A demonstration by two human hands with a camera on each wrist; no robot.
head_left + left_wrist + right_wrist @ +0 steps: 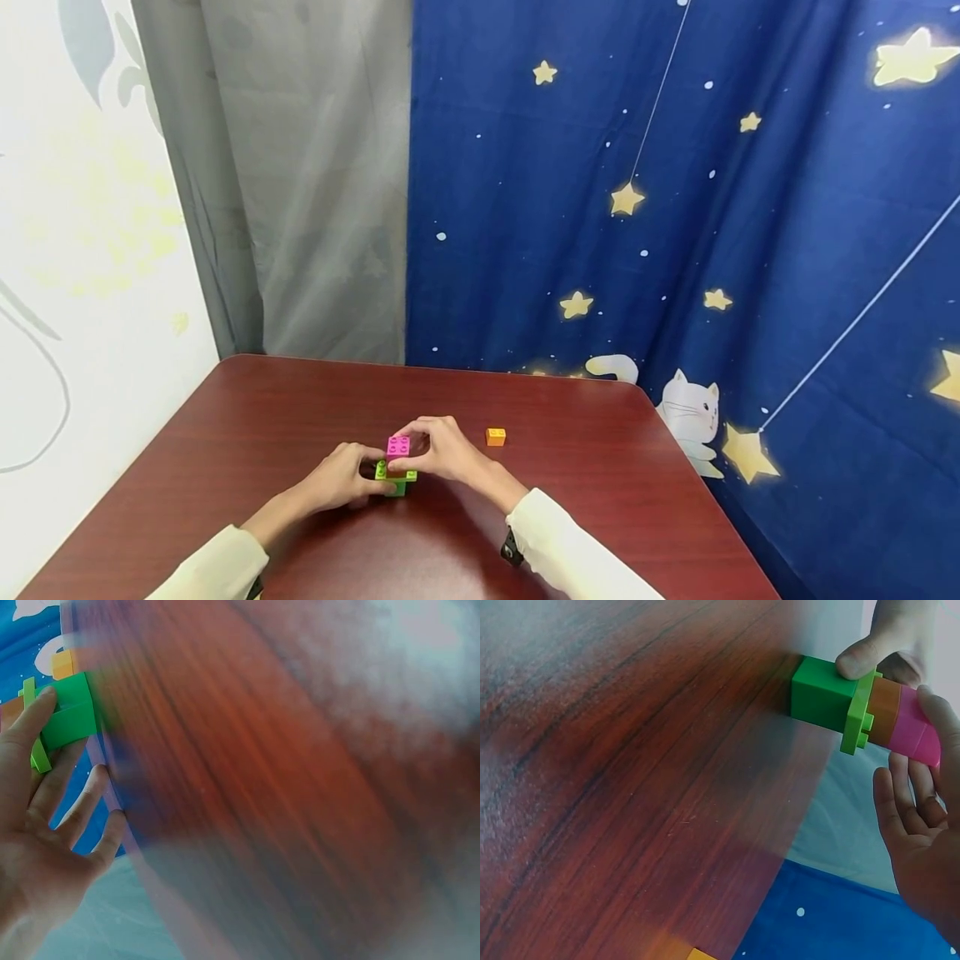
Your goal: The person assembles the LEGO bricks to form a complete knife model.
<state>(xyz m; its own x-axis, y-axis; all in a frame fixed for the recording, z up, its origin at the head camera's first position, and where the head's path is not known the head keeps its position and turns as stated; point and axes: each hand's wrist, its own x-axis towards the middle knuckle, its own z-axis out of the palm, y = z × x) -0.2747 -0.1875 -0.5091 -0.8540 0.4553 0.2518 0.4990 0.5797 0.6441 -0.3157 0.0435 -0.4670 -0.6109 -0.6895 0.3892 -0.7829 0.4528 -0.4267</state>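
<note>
A small stack of toy building bricks stands on the table. At its bottom is a green brick, topped by a wider lime-green plate. An orange brick sits on the plate, and a pink brick with studs showing is uppermost. My left hand grips the green brick low down between thumb and fingers; its other fingers are spread in the left wrist view. From the right, my right hand pinches the pink brick. Whether the pink brick is fully pressed down I cannot tell.
A loose yellow-orange brick lies on the dark red table, to the right of and beyond the stack. Past the table's far edge hang a grey curtain and a blue star-patterned curtain. A white patterned surface borders the left side.
</note>
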